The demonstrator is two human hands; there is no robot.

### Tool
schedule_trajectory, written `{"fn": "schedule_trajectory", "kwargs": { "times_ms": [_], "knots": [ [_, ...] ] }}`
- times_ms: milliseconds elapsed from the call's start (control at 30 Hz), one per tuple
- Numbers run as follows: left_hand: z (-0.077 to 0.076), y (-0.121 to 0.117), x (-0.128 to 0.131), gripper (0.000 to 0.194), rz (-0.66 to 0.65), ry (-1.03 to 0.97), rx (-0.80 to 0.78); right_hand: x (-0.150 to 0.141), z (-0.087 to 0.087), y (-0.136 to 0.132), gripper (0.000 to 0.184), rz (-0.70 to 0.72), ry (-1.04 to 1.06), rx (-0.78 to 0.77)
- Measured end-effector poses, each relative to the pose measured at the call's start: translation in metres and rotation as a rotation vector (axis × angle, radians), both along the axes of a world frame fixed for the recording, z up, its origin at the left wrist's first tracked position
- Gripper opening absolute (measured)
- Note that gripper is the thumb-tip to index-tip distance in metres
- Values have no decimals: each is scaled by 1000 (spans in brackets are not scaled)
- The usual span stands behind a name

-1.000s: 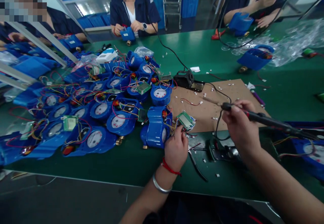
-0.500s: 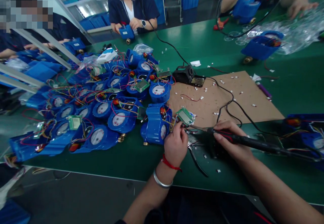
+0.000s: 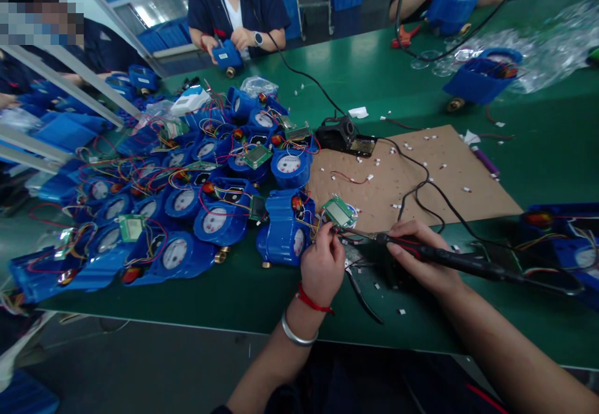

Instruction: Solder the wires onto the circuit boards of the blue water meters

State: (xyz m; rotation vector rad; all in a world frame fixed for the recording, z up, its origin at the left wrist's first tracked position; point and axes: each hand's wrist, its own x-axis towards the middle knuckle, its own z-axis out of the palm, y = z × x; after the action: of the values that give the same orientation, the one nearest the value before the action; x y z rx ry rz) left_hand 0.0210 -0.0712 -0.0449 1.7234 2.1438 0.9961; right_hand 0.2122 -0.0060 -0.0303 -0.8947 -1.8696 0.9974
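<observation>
My right hand (image 3: 425, 255) grips a soldering iron (image 3: 461, 264) like a pen, its tip pointing left to the lower edge of a small green circuit board (image 3: 340, 212) with a grey display. At that same edge my left hand (image 3: 322, 261) is closed in a pinch, and what lies between its fingertips is too small to make out. Thin coloured wires run from beside the board to a blue water meter (image 3: 282, 233) just left of my left hand. Cutting pliers (image 3: 364, 298) lie on the table between my hands.
Many wired blue meters (image 3: 174, 253) crowd the left of the green table (image 3: 206, 298). A soldering iron stand (image 3: 344, 132) is at the back edge of brown cardboard (image 3: 440, 152) scattered with white bits. A black cable crosses it. Co-workers handle meters across the table.
The view has shifted slightly. My hands, the iron and the board keep nearly the same places relative to each other. At the back right, a co-worker's hand has moved from the plastic bags to a meter.
</observation>
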Motion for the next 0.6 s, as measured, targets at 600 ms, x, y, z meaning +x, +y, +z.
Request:
{"fn": "schedule_trajectory", "kwargs": {
  "times_ms": [600],
  "knots": [
    [2, 1, 1, 34, 5, 34, -11, 1, 1, 0, 11, -1, 23, -41]
  ]
}}
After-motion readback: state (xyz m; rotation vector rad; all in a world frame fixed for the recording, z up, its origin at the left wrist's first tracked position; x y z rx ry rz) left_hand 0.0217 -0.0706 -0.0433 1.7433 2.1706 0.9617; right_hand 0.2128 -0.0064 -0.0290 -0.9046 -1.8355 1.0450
